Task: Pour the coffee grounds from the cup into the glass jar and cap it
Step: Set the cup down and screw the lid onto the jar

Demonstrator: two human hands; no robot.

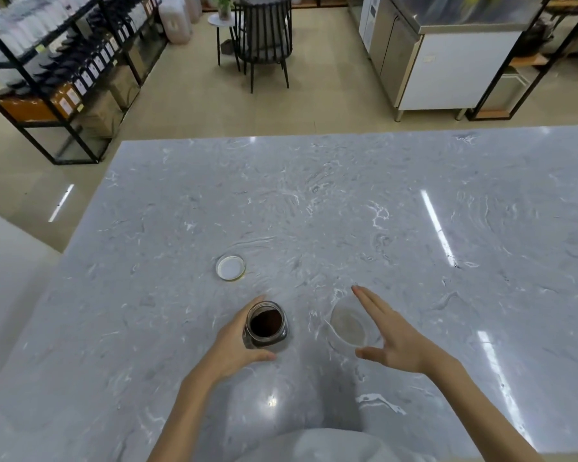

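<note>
Glass jar, grounds inside, sits gripped in my left hand; right hand spread wide beside the empty cup; reaching beyond my left hand for the lid, I could tip the jar.

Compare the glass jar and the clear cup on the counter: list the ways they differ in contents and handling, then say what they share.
1. The glass jar holds dark coffee grounds; the clear cup looks empty.
2. The left hand wraps around the jar; the right hand is spread open beside the cup, not gripping it.
3. The lid lies nearer the jar than the cup.

Shared: both are transparent, upright, uncovered, and stand on the marble counter.
</note>
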